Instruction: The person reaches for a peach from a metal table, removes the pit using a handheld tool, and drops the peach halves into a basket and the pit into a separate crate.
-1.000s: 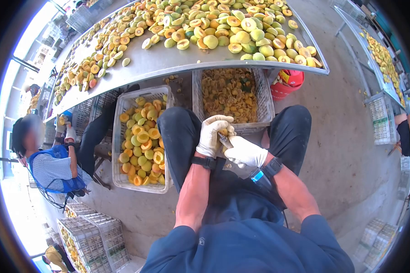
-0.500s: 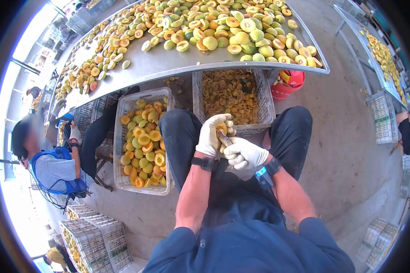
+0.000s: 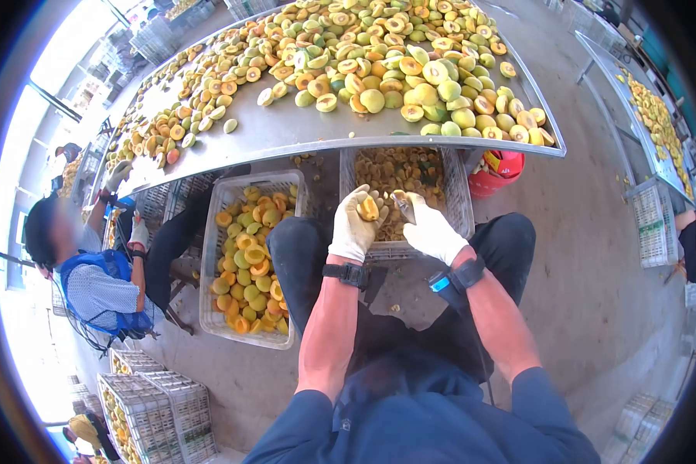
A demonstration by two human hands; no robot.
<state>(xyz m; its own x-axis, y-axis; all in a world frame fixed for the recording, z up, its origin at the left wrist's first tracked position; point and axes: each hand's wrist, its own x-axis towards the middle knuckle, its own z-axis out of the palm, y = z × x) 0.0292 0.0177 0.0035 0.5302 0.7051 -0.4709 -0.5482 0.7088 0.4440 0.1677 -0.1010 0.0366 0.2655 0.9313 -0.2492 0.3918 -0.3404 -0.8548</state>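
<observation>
My left hand [image 3: 356, 224], in a white glove, is closed around an apricot half [image 3: 369, 209] with its orange cut side showing. Just to the right, my gloved right hand [image 3: 433, 230] grips a small metal-ended pitting tool [image 3: 402, 204]. The tool's tip is apart from the fruit; its handle is mostly covered by my fingers. Both hands are above the near end of a crate [image 3: 394, 249] holding scooped-out brown and orange bits. At the left, another crate [image 3: 209, 298] holds hollowed apricot halves.
A metal table [image 3: 286, 147] ahead carries many cut apricots [image 3: 410, 69]. A red bucket [image 3: 496, 174] stands under its right side. At the left a person [image 3: 100, 282] sits working. Stacked crates [image 3: 162, 414] stand behind; another table [image 3: 634, 100] is at the right.
My right hand has drawn the tool out of the apricot half and moved right and up, away from the left hand. The view has tilted slightly, so the table appears lower.
</observation>
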